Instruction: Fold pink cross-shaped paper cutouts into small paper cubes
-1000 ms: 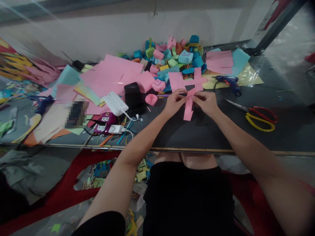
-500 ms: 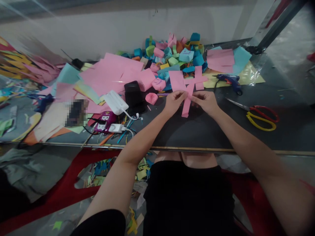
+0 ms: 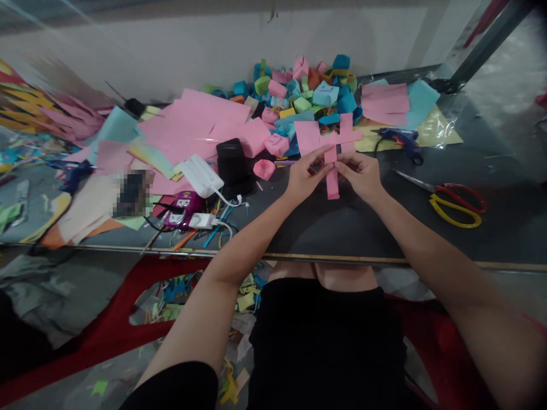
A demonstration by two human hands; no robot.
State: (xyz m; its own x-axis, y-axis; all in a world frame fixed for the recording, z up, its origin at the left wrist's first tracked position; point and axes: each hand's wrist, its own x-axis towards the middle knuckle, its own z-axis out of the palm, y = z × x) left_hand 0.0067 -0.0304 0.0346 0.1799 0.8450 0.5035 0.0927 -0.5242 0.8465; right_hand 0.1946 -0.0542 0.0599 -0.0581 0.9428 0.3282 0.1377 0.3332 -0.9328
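A narrow pink paper strip (image 3: 332, 183) is pinched between both hands above the dark table, its lower end pointing toward me. My left hand (image 3: 308, 173) grips its left edge with thumb and fingers. My right hand (image 3: 359, 173) is closed on the right edge at about the same height. Just beyond the fingers lie a pink paper square (image 3: 307, 135) and a crossed pair of pink strips (image 3: 348, 135). A small folded pink paper piece (image 3: 264, 169) sits left of my left hand.
Scissors (image 3: 457, 205) with red and yellow handles and a blue glue gun (image 3: 401, 142) lie to the right. Folded paper boxes (image 3: 325, 94) are heaped against the wall. Leftward are pink sheets (image 3: 192, 119), a white power bank (image 3: 200, 175) and a purple power socket (image 3: 183, 209).
The pink strip has turned from a slant to nearly upright and moved slightly right. Both hands have shifted their fingers along it and stay closed on it.
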